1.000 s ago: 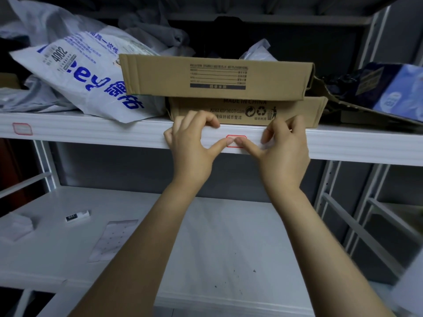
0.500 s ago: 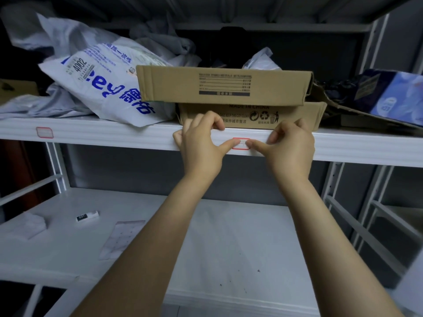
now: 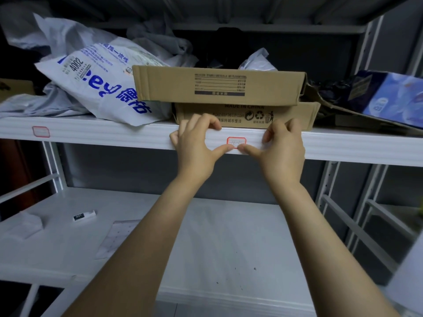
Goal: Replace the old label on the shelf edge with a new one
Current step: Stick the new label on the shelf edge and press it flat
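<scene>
Currently, task item: red-bordered label [image 3: 236, 141], stuck flat on the front face of the shelf edge [image 3: 114, 136], directly below the lower cardboard box [image 3: 247, 115]; faint handwriting on it, not legible
Left hand [image 3: 194, 145]: my fingers [image 3: 206, 121] are bent and hooked over the top lip of the shelf edge, left of the label; thumb straight, tip pressed on the lower left border of the label
Right hand [image 3: 283, 149]: my fingers are bent over the top lip in the same way, right of the label; thumb straight, tip pressed on the lower right border of the label
Thumb tips: meet under the middle of the label; whether they touch each other I cannot tell
Second label [image 3: 41, 131]: red-bordered, on the same shelf edge, far to the left, well apart from both hands; text not readable
Upper cardboard box [image 3: 217, 84]: lies on the lower cardboard box and overhangs it to the left; printed form panel faces me
Lower cardboard box, detail: stands just behind the shelf edge; recycling marks on its front; my left fingers sit just in front of it
White bag [image 3: 103, 88]: blue print; leans against the left ends of both boxes; its lower corner reaches the front of the shelf
Blue package [image 3: 393, 99]: right end of the same shelf, tilted, resting on opened cardboard
Lower shelf [image 3: 229, 236]: white; carries, at its left, a white tube [image 3: 84, 216] with a dark band, a paper sheet [image 3: 116, 236] near it and a white wad [image 3: 25, 225] further left; all well apart from my hands
</scene>
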